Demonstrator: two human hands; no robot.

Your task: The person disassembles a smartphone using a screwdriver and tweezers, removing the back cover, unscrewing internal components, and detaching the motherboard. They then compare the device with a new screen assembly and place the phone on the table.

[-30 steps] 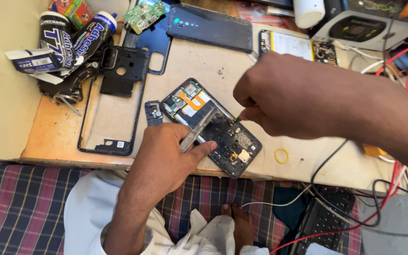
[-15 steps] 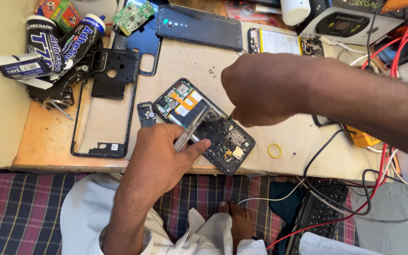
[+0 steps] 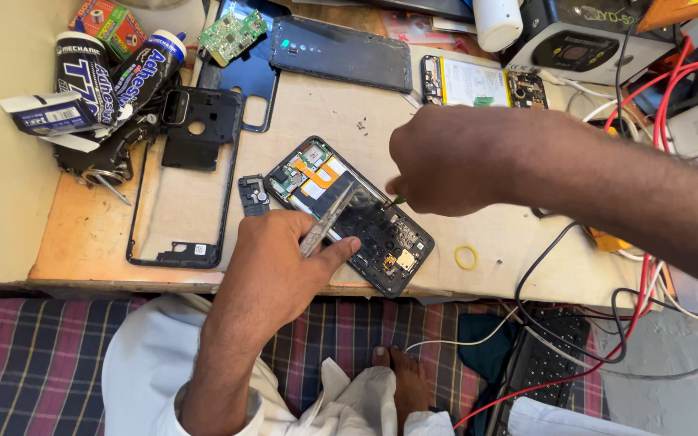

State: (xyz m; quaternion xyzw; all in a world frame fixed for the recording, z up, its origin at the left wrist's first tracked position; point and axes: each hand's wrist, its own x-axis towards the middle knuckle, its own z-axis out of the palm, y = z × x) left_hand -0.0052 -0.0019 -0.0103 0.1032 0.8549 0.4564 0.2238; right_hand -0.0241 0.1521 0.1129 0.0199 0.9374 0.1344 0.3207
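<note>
Left hand (image 3: 280, 262) pinches metal tweezers (image 3: 329, 220) between thumb and fingers, tips angled up-right onto the opened smartphone (image 3: 349, 214). Right hand (image 3: 454, 161) comes in from the right, fingers closed around a thin tool (image 3: 396, 202) with a green tip, only the tip showing, touching the phone's dark inner area near its middle. The phone lies diagonally on the wooden workbench (image 3: 82, 234), back off, orange flex cables and board at its upper-left end, small gold part toward its lower-right end, lower corner near the bench's front edge. Far left: black adhesive tubes (image 3: 111, 69) and a white box piled beside a colourful small carton (image 3: 107, 24), dark metal tools under them. Next, a black phone mid-frame (image 3: 175, 202) lies flat with a camera-hole plate on its top part. A green circuit board (image 3: 232, 32) sits above it on a dark blue back cover (image 3: 244, 81). A small black component (image 3: 252, 195) lies just beside the phone's left edge. A dark back panel (image 3: 341, 52) lies further up the bench. Behind the right hand, another opened phone (image 3: 478, 82) with a white battery. A yellow rubber ring (image 3: 466, 257) lies right of the smartphone, apart from it. Far right: red and black wires (image 3: 648, 274), a grey device (image 3: 583, 48), a black keyboard (image 3: 539, 367) down on the floor. Below the bench: checked cloth, white garment, a bare foot (image 3: 401, 383).
</note>
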